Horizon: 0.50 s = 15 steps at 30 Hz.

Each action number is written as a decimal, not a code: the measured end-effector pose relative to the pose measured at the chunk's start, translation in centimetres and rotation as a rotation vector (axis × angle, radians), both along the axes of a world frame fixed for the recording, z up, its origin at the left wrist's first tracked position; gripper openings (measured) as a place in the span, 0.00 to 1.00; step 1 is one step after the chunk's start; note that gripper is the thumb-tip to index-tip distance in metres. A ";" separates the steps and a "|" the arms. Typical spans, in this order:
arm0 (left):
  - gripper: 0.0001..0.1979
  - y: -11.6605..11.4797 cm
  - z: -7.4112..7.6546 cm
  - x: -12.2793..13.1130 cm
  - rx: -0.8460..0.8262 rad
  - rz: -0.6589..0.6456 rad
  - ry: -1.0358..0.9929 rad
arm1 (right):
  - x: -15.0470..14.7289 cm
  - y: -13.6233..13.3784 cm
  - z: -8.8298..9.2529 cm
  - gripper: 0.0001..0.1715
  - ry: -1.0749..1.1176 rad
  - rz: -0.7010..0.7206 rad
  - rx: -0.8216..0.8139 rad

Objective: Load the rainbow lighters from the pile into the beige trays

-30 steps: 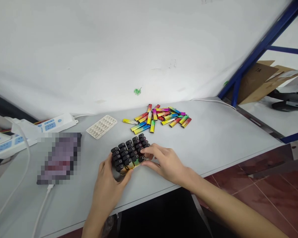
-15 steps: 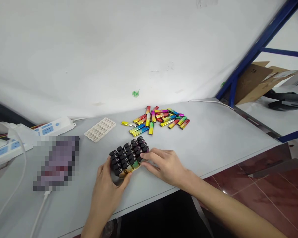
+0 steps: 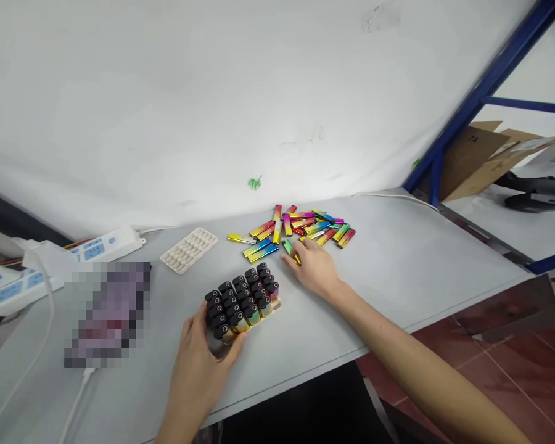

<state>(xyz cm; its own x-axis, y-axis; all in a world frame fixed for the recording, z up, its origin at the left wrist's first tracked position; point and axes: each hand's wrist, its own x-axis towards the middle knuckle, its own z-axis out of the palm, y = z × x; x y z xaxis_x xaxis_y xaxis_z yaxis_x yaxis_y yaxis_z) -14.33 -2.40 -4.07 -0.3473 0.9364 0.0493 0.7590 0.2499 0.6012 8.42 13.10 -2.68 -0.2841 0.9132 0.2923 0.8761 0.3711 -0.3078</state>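
Observation:
Black-topped lighters (image 3: 241,298) stand upright in rows in a pale tray (image 3: 277,305), whose right front corner shows a bare slot. My left hand (image 3: 205,348) is closed around the left end of this filled tray, thumb along the front and fingers behind the left side. Farther right, my right hand (image 3: 315,266) reaches to the near edge of a loose pile of shiny lighters (image 3: 305,223). Its thumb and fingers are closed on a green and yellow lighter (image 3: 287,247), partly hidden by the fingers.
A second pale tray (image 3: 189,250) with bare slots lies at the left. Beside it are a pixelated phone-like object (image 3: 108,314) with a white cable (image 3: 76,394) and white power strips (image 3: 106,243). A wall backs the table; a blue metal frame (image 3: 437,166) stands right.
My right hand has moved from the tray's right side, away and rightward to the pile, and taken hold of a lighter. My left hand stays on the tray. The view has shifted slightly.

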 end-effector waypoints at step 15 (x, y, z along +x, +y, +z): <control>0.39 0.0 0.3 0.1 -0.029 0.061 0.035 | 2.2 0.1 0.1 0.09 0.823 0.081 -0.324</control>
